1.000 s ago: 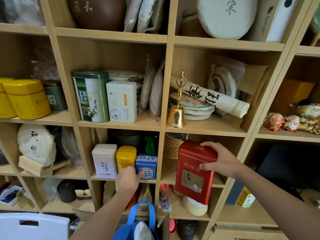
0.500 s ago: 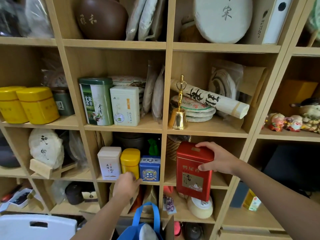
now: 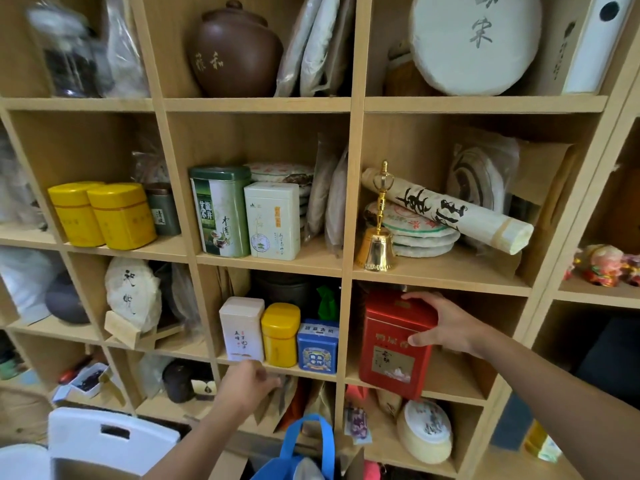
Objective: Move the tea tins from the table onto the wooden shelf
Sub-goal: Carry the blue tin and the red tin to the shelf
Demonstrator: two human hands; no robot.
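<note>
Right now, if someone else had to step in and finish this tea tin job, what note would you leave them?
Right hand: grips the red tea tin by its top, at the front of the cubby under the brass bell, not yet set down.
Left hand: holds nothing, fingers loosely curled below the neighbouring cubby.
Done: white tin, yellow tin and blue tin stand in that cubby.
Left: seat the red tin. The table is out of view.

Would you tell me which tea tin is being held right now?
The tall red rectangular tea tin, gripped by the right hand; all others stand untouched.
</note>
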